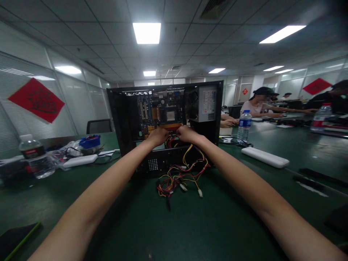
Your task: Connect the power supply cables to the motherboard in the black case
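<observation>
An open black computer case (119,119) stands upright on the green table (174,224), showing a motherboard (160,110) and a grey power supply (207,103). Both my arms reach into it. My left hand (157,136) is curled closed at the lower edge of the motherboard. My right hand (185,134) is closed beside it, fingers pinched around something among the cables that I cannot make out. A bundle of red, yellow and black power cables (179,177) spills out of the case onto the table in front.
A water bottle (36,156) stands at the left beside a white bar (80,160) and a blue part (89,141). Another bottle (244,126) and a white bar (265,157) lie right of the case. People sit at the far right (258,105).
</observation>
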Demonstrator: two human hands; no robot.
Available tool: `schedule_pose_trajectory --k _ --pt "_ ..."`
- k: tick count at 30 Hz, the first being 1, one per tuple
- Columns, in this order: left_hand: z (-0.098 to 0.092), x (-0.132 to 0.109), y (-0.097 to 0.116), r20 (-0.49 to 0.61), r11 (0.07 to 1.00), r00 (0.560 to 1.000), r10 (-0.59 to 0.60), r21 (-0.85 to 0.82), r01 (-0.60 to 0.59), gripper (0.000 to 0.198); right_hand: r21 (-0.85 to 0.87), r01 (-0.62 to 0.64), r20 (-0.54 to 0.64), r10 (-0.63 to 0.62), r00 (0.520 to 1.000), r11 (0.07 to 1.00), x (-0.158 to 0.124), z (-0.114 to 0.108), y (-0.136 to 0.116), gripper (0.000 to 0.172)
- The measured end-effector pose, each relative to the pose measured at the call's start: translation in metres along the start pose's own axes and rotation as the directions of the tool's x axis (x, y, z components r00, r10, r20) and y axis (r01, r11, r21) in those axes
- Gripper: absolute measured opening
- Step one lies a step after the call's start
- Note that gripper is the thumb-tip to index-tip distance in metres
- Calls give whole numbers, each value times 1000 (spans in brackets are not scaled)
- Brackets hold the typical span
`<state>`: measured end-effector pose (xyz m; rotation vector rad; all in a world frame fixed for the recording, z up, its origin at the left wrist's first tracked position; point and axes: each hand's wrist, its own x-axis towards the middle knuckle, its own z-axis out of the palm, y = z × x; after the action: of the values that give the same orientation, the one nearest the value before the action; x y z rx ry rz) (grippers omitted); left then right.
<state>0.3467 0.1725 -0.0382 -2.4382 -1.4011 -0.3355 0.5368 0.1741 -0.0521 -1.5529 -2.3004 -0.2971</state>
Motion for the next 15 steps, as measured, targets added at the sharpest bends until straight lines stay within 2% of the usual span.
schedule_pose_trajectory --k 6,10,11,13,15 --pt "-4 -7 -3 -52 999 998 39 -25 -40 33 -44 56 -45 -58 997 997 -5 -16 -10 28" --pt "-5 -20 -4 -88 995 994 61 -79 -68 30 -53 170 -90 -174 981 984 -16 -49 -23 27" --pt "-4 -23 -6 -99 993 994 54 -99 -64 31 -38 208 -131 -211 969 977 -21 -61 -26 27" --pt "-4 -29 -10 -117 990 993 32 -135 -48 36 15 282 -292 -265 919 959 -35 -87 -29 30" --pt "-5 -35 -13 -114 987 993 25 -155 -43 35 82 323 -509 -238 827 943 -52 -113 -25 28"
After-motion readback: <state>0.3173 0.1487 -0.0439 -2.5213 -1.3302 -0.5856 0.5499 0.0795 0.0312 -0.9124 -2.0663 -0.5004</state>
